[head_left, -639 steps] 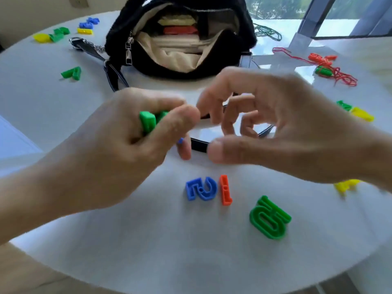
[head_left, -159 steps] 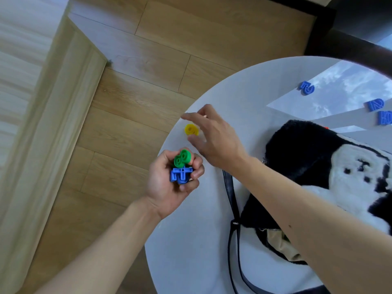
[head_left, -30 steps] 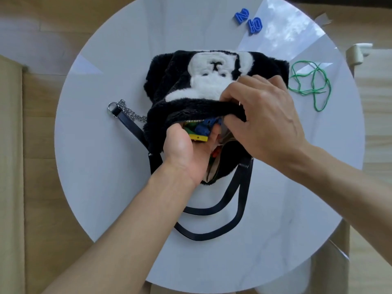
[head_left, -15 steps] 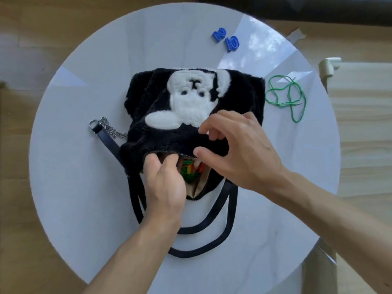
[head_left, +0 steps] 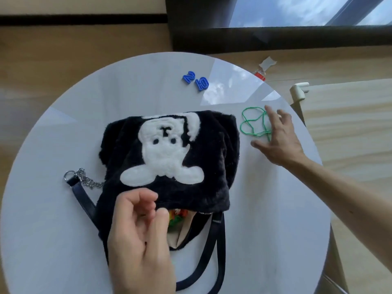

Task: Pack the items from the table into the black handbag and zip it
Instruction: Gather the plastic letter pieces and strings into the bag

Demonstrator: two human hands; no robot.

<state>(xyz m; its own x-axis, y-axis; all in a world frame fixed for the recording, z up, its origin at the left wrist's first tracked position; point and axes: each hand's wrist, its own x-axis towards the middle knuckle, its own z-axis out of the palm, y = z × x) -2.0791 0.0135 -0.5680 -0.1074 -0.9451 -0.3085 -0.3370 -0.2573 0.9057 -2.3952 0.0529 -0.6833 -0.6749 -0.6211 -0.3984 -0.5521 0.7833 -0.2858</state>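
Note:
The black furry handbag [head_left: 212,166] with a white bear patch lies flat on the round white table [head_left: 53,145], its mouth toward me and unzipped. Coloured plastic pieces [head_left: 177,217] show inside against the beige lining. My left hand [head_left: 137,236] hovers over the bag's mouth, fingers loosely curled, holding nothing. My right hand [head_left: 275,139] is stretched out to the right of the bag, fingers spread over a green string loop [head_left: 252,124]; part of the string is hidden under them. Two blue number pieces [head_left: 196,80] lie at the far side of the table.
The bag's black straps [head_left: 216,247] trail toward me, and a chain with a metal ring [head_left: 84,179] lies at its left. Beyond the table's right edge stands a wooden surface with a white corner guard [head_left: 298,92]. A red and white scrap [head_left: 263,71] lies on the floor.
My right hand left the bag's mouth and moved right to the green string. My left hand has let go of the bag's rim and lifted slightly.

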